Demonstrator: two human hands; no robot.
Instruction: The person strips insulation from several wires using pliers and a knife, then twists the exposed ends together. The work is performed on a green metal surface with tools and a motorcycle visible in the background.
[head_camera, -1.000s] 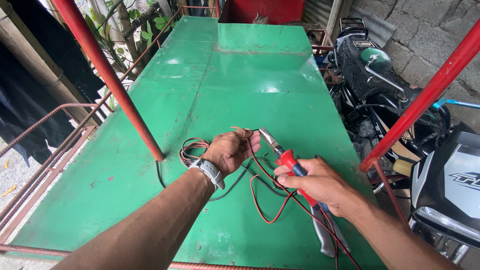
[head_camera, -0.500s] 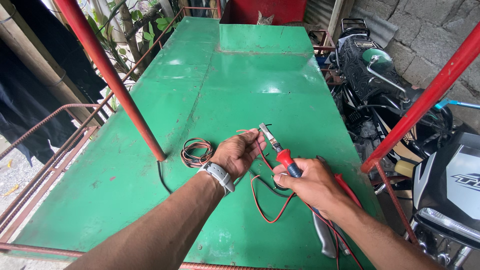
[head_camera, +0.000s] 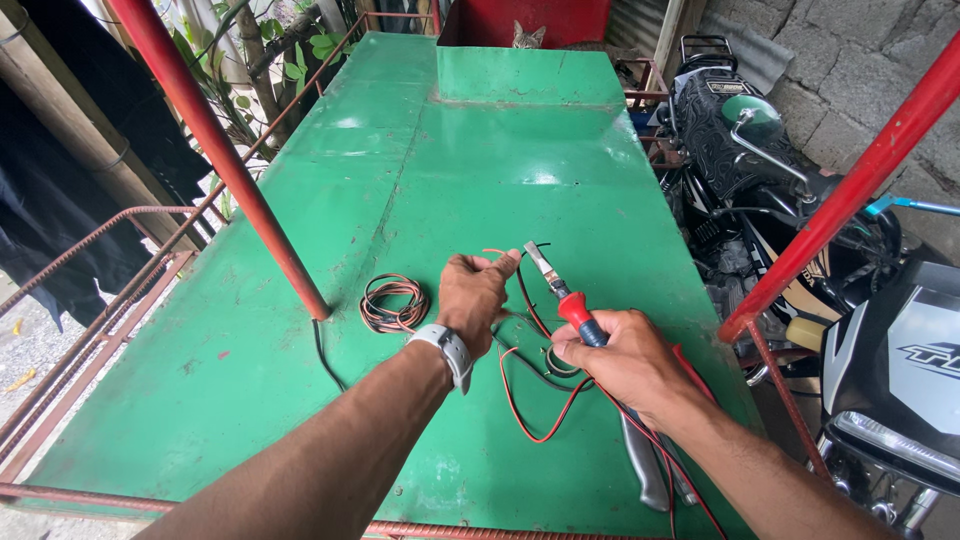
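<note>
My left hand pinches a thin red and black wire and holds its end up over the green metal table. My right hand grips a wire stripper with red and blue handles, jaws pointing up toward the wire's end, close to my left fingers. The wire's loose loops lie on the table below both hands. A grey watch sits on my left wrist.
A small coil of red and black wire lies left of my left hand. A red post rises from the table at left, another at right. Motorbikes stand along the right edge. A knife-like tool lies near the front edge.
My left hand has lifted and closed on the wire's end, bringing it nearer the stripper's jaws. My right hand has raised the stripper a little.
</note>
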